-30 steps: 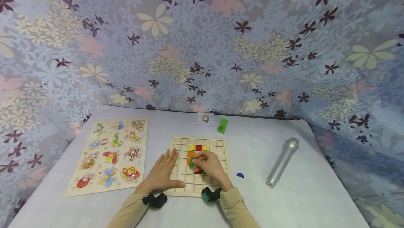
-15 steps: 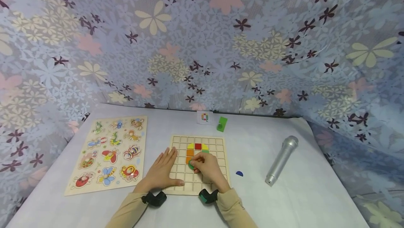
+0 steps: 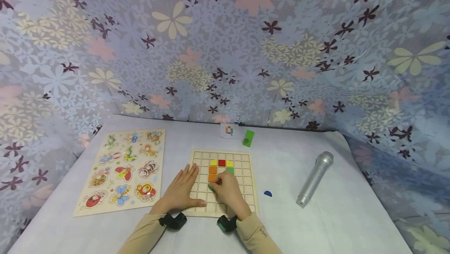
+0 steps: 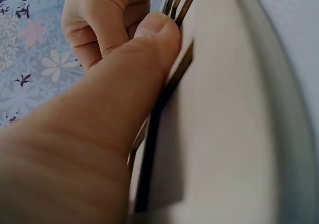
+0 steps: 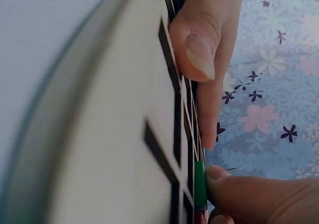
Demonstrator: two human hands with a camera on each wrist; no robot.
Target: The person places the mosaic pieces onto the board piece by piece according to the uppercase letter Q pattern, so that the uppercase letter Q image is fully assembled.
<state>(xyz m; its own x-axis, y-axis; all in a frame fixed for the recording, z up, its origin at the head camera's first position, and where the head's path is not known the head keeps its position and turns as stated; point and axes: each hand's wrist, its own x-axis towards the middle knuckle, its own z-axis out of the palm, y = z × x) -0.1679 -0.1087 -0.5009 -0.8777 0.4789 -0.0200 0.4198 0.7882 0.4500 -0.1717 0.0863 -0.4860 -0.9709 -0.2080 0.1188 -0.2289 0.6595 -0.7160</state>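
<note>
A wooden grid board point(image 3: 248, 187) lies on the table in front of me. My left hand point(image 3: 181, 192) rests spread on its left side, thumb pointing right along the lower rows. With thumb and fingers, my right hand point(image 3: 230, 191) pinches a small green rounded tile point(image 3: 210, 187) at the board, just below the orange tiles point(image 3: 212, 173). In the right wrist view the thumb presses on the green tile point(image 5: 200, 185). A red tile point(image 3: 222, 163), yellow corner tiles point(image 3: 229, 163) and a green tile point(image 3: 230, 170) sit in the grid; my right hand covers the cells below them.
At left lies a wooden insect puzzle board point(image 3: 119, 172). Behind the grid are a small pattern card point(image 3: 229, 131) and a green block point(image 3: 248, 138). A blue half-round piece point(image 3: 268, 194) and a silver microphone point(image 3: 315, 179) lie to the right. Floral cloth point(image 3: 225, 50) hangs behind the table.
My right hand has lowered the green rounded tile slightly down and left to the board, and its wrist has shifted left. My left hand stays in place.
</note>
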